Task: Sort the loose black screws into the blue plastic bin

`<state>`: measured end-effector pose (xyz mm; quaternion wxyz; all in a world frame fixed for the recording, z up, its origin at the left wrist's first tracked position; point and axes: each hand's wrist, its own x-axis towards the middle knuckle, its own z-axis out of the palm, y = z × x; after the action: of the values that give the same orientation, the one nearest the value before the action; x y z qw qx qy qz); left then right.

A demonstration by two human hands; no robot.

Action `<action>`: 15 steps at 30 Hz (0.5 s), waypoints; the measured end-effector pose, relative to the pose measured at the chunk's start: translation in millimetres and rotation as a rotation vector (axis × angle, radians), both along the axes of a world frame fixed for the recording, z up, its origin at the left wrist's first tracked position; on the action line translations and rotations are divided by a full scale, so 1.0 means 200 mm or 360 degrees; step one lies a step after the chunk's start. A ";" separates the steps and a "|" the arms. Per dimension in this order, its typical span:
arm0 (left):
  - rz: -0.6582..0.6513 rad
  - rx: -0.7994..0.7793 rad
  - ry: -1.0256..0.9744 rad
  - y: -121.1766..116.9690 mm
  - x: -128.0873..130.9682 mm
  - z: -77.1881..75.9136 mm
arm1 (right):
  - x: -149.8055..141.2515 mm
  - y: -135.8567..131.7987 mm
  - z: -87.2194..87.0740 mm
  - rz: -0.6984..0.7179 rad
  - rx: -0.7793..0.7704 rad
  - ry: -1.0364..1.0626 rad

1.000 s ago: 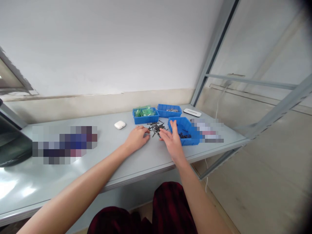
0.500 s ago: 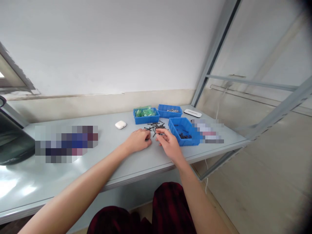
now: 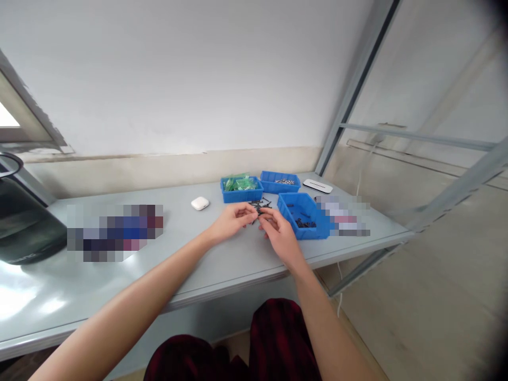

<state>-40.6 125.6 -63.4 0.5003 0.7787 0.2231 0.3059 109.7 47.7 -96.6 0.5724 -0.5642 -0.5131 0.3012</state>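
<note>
A small pile of black screws (image 3: 261, 205) lies on the grey table (image 3: 222, 259), between two blue bins. My left hand (image 3: 232, 220) is raised just above the table with its fingertips pinched, seemingly on a black screw. My right hand (image 3: 280, 233) is close beside it, fingers curled and pinched toward the left hand's tips; what it holds is too small to make out. The nearest blue bin (image 3: 305, 215) to the right holds a few dark screws. A second blue bin (image 3: 241, 189) behind holds green bags, and a third blue bin (image 3: 280, 182) holds silvery parts.
A white earbud case (image 3: 200, 203) lies left of the bins. A flat white device (image 3: 317, 186) sits at the back right. A dark round vessel (image 3: 24, 222) stands at the far left. A metal shelf frame (image 3: 357, 79) rises on the right, and the table's front edge runs just before my lap.
Both hands have lifted off the screw pile and come together, fingertips pinched toward each other. The right hand moved left, away from the near bin.
</note>
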 end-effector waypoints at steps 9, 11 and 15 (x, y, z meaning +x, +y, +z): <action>-0.0115 -0.0351 -0.0168 0.02 -0.01 -0.03 | -0.01 -0.01 0.02 0.0101 -0.0036 -0.0043; -0.0093 -0.0361 -0.0161 0.02 -0.01 -0.02 | -0.01 -0.01 0.01 0.0092 -0.0039 -0.0058; -0.0027 -0.0254 -0.0086 0.01 -0.02 0.00 | -0.01 -0.01 0.01 0.0042 -0.0033 -0.0120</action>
<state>-43.8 127.5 -63.9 0.5690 0.7298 0.2267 0.3037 108.6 44.8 -94.2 0.5429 -0.5741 -0.5386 0.2926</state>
